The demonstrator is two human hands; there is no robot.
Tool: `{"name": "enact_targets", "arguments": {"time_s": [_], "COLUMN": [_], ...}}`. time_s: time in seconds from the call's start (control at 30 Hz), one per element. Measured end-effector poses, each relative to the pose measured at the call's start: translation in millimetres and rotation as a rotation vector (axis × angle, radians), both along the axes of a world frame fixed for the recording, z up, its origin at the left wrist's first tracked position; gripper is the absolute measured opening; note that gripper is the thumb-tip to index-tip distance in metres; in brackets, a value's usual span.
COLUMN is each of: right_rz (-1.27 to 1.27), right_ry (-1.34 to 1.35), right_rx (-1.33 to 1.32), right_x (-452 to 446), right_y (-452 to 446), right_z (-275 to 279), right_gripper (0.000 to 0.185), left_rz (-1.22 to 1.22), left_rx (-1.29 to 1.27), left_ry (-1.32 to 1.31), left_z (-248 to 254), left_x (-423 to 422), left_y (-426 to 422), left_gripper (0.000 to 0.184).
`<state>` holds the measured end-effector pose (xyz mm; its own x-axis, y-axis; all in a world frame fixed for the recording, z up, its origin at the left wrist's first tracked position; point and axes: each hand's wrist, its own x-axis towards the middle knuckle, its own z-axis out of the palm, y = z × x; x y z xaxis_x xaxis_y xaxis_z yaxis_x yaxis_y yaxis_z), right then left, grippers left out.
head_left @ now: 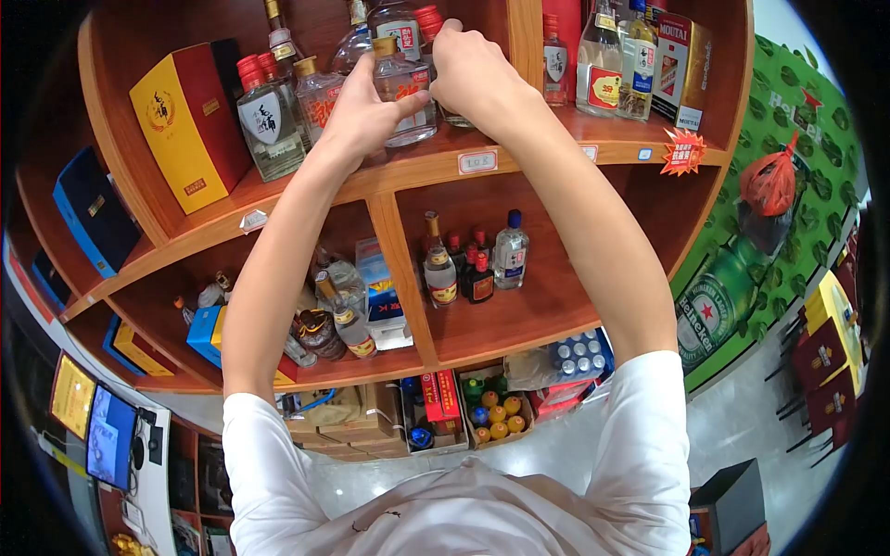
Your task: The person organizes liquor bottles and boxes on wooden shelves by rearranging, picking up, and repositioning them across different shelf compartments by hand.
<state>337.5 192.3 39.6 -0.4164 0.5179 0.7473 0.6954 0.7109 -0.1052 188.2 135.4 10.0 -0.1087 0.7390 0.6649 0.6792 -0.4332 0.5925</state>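
Note:
My left hand (pixel 363 119) is at the upper shelf, its thumb across the front of a clear glass bottle (pixel 397 69) with a gold cap and orange lettering. Its other fingers reach along the bottle's left side. Close by on the right, my right hand (pixel 473 72) is curled around a red-capped bottle (pixel 428 18), mostly hidden behind the hand. A similar gold-capped bottle (pixel 318 93) stands left of my left hand. Behind both hands is a clear bottle (pixel 394 26) with a white label.
Red-capped bottles (pixel 267 125) and a yellow box (pixel 181 125) stand on the left of the shelf. Beyond the divider (pixel 525 42) are more bottles (pixel 601 69) and a Moutai box (pixel 681 69). Below, the lower shelf (pixel 528 320) holds several small bottles. Crates (pixel 501 417) sit on the floor.

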Motion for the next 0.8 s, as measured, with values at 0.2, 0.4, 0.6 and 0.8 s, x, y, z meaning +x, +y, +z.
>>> {"name": "enact_targets", "arguments": {"time_s": [0.2,0.4,0.6,0.8], "right_rz": [-0.003,0.027,0.058,-0.03], "right_ry": [-0.013,0.069,0.129,0.201], "right_rx": [0.065,0.115,0.185,0.287], "right_x": [-5.3,-14.0,-17.3,-6.2], "right_y": [11.2,28.4,35.9,-12.6], "right_z": [-7.3,-16.5,-21.8,-9.6], "right_gripper": [0.065,0.05,0.042,0.037], "left_rz": [0.124,0.327,0.449,0.501], "left_rx": [0.282,0.566,0.495,0.421], "left_ry": [0.22,0.502,0.568,0.57], "left_z": [-17.0,-32.8,-35.8,-32.3], "left_x": [-3.5,4.7,-0.4,8.1], "left_y": [10.5,3.6,9.6,7.9], "left_gripper": [0.094,0.082,0.067,0.066]}}
